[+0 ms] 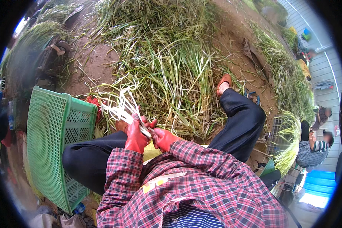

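Observation:
In the head view my left hand, in a red rubber glove, is closed on a small bunch of white stalks, whose thin looped leaves fan up and to the left. My right hand, gloved the same, has curled fingers at the darker lower end of that bunch. Both hands are close together above my lap, between my bent knees, and a bit of yellow material shows beneath them. Just beyond lies a heap of long green and straw-coloured leafy stalks on the dirt ground.
A green plastic crate stands by my left knee, red netting behind it. At right are a wire basket with pale leafy bunches, another long pile, and seated people along a pale corrugated wall.

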Demonstrator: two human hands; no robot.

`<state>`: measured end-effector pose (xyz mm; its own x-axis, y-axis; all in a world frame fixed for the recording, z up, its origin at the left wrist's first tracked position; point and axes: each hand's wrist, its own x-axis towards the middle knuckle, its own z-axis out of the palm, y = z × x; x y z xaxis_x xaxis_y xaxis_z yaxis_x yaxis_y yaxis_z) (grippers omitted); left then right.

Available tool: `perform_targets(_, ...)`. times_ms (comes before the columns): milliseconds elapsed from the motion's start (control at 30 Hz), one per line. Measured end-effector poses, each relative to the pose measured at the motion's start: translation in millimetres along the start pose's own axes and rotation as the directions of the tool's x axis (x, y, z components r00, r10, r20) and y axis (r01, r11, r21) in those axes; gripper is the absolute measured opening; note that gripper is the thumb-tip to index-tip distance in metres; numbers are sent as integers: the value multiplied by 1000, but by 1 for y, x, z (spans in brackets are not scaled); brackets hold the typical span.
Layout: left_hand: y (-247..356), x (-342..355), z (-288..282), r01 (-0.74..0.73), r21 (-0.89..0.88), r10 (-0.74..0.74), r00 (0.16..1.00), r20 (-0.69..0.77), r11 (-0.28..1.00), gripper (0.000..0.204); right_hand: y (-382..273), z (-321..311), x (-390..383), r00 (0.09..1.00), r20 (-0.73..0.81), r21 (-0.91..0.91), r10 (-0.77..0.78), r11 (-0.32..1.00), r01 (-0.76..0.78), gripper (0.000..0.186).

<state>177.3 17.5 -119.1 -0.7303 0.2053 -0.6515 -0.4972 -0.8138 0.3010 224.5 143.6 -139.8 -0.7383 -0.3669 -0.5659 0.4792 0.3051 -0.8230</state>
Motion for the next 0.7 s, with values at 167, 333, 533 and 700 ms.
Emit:
perform_targets(167, 70, 4, 40, -580, -28, 571, 790, 224, 814, 19, 20, -96, 75, 968, -19, 292, -252, 924, 246, 29)
perform_targets(333, 98, 17, 47, -189, -332, 306, 888, 345, 924, 53, 34, -156, 152, 757, -627, -200, 182, 902, -383, 38)
perform_targets(533, 68, 41, 30, 98, -287, 53, 878, 476, 953, 44, 28, -149, 187, 766, -615, -599, 187, 521, -608, 43)
perform_targets(700, 58, 47, 31, 72, -119, -24, 932, 362, 990, 40, 37, -135, 164, 864, -482, -142, 146, 960, -241, 38)
